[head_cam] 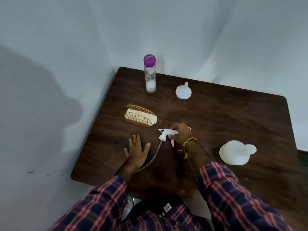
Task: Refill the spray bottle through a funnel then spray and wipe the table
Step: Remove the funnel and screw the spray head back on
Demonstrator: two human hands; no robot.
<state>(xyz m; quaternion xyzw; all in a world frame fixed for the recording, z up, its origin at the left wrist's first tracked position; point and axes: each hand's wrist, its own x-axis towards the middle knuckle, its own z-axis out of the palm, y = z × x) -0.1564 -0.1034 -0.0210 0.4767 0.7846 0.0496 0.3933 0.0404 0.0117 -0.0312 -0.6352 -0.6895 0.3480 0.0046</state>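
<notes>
Holding the spray head [166, 134], off its bottle [235, 153], the right hand [179, 133] grips it just right of the flat, spread left hand [136, 150]. Funnel [183, 91] sits beyond, unused; refilling, spraying, wiping all seem left.

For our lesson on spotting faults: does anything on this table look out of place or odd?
Yes. The sprayer head, tube trailing, is off its bottle and held in the right hand. The bottle seems to lie on its side at the right. The funnel sits wide end down. No spill shows.
</notes>
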